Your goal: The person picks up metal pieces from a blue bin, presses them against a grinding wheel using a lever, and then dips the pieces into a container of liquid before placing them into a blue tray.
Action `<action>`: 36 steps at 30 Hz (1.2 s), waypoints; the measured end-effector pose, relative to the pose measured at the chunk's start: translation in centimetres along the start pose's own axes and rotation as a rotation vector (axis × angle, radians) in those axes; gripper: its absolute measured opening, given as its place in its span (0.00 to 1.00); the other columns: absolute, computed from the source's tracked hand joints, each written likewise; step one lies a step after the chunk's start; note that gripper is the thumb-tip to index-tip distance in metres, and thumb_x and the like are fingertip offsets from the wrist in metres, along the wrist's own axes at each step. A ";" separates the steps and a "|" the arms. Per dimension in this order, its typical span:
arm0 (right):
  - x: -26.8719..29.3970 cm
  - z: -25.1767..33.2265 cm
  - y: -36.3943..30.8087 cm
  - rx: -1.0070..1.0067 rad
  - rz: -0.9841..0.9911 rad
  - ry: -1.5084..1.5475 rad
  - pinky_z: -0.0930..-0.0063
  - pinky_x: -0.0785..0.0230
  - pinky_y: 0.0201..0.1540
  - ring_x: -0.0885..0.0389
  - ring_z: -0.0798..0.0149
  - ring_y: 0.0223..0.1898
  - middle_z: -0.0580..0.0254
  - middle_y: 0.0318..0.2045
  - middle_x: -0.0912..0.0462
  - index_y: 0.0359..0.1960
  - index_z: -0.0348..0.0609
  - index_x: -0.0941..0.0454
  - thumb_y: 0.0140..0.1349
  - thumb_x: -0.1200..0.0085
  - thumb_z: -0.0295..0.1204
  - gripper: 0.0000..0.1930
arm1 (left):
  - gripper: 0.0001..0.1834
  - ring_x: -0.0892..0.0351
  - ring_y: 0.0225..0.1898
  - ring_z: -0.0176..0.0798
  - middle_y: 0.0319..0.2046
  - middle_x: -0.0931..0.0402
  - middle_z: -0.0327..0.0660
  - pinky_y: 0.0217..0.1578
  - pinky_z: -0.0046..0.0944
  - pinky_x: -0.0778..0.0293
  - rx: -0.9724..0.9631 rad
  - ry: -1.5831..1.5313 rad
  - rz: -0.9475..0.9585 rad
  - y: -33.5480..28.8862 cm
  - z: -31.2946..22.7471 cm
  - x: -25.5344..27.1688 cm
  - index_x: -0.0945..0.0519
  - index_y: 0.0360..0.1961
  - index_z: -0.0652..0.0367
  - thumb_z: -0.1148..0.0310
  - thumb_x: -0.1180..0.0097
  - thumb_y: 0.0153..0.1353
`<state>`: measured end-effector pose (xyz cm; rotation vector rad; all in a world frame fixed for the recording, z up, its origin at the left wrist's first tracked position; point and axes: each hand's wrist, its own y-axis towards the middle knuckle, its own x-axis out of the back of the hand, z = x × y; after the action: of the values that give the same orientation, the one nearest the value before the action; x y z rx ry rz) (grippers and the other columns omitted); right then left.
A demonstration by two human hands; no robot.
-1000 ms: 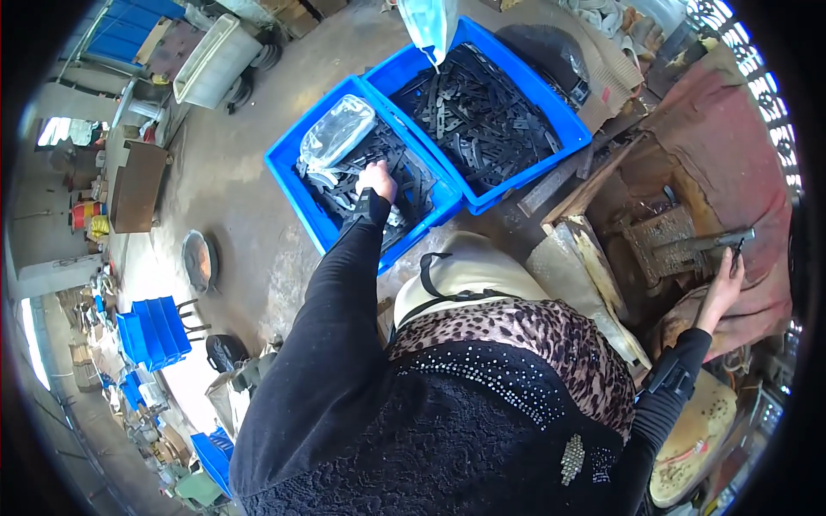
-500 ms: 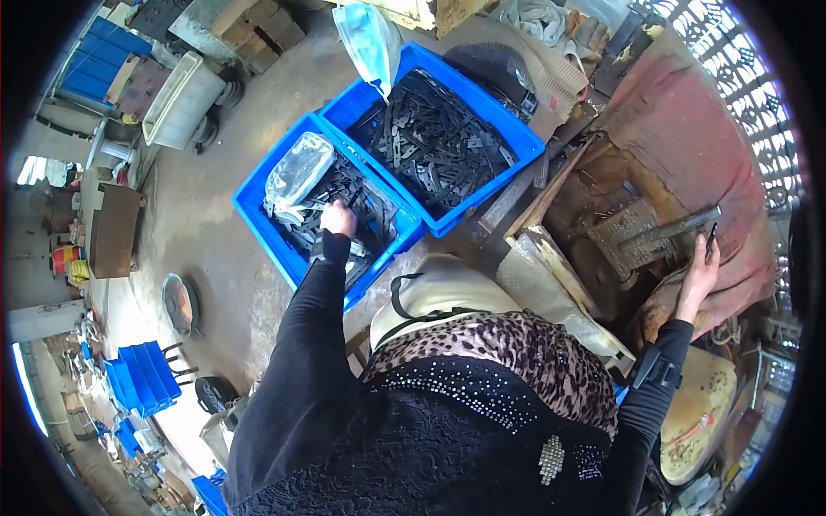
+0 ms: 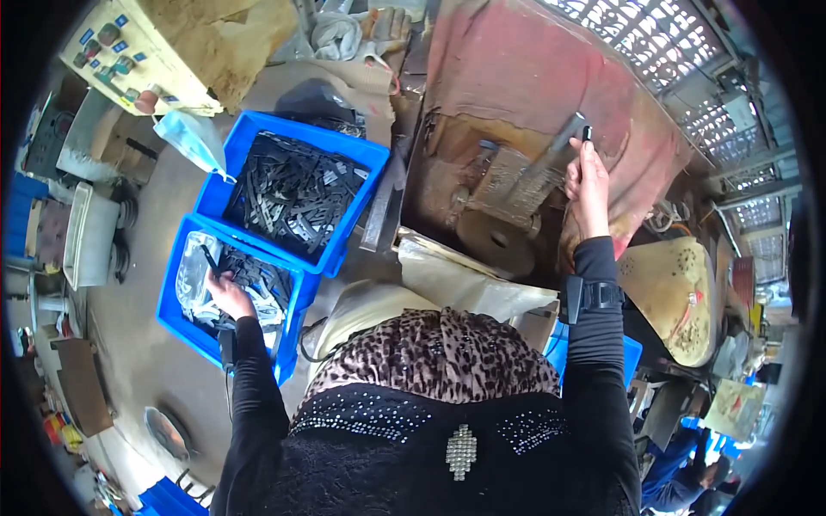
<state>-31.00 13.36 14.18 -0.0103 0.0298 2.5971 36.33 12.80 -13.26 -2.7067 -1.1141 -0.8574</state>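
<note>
Fingers gripped dark pieces: left hand (image 3: 231, 297) over the nearer blue rectangular plastic crate (image 3: 298, 322), right hand (image 3: 589, 189) well to its right.

The left fingers pinched a slim, flat black strip (image 3: 209, 259) above that crate, beside its clear plastic bag (image 3: 190, 268); the right fingertips closed on a short black piece (image 3: 587, 133), well right of the crate, near a grey metal rod (image 3: 551, 155). Just beyond the crate stood a second blue rectangular plastic crate (image 3: 314, 132), holding loose dark flat strips (image 3: 288, 193); farther beyond, a cream control panel with round knobs (image 3: 159, 64).
</note>
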 end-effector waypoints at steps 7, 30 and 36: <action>0.6 1.2 -0.3 -0.030 0.095 0.319 0.84 0.54 0.14 0.46 0.80 0.12 0.72 0.19 0.34 0.59 0.38 0.32 0.69 0.65 0.61 0.36 | 0.28 0.20 0.40 0.40 0.45 0.21 0.49 0.44 0.36 0.27 -0.318 -0.239 0.156 -3.8 -16.4 -2.3 0.35 0.67 0.57 0.83 0.62 0.64; 0.7 0.5 5.5 0.319 -0.193 -0.384 0.82 0.35 0.30 0.27 0.77 0.26 0.71 0.30 0.22 0.56 0.38 0.26 0.66 0.42 0.42 0.24 | 0.25 0.20 0.44 0.56 0.41 0.19 0.52 0.44 0.50 0.24 -0.637 0.366 0.613 -7.6 -17.2 -10.2 0.26 0.56 0.55 0.75 0.52 0.54; -1.7 1.2 6.5 0.382 -0.159 -0.597 0.78 0.38 0.58 0.24 0.70 0.51 0.59 0.47 0.18 0.58 0.33 0.28 0.66 0.41 0.39 0.26 | 0.17 0.18 0.39 0.55 0.35 0.18 0.50 0.39 0.52 0.24 -0.573 0.701 0.757 -7.2 -16.9 -10.2 0.22 0.48 0.56 0.69 0.53 0.58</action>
<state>-32.94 6.98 15.52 0.8548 0.2918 2.2973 17.78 6.91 -5.37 -2.4402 0.3239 -1.8891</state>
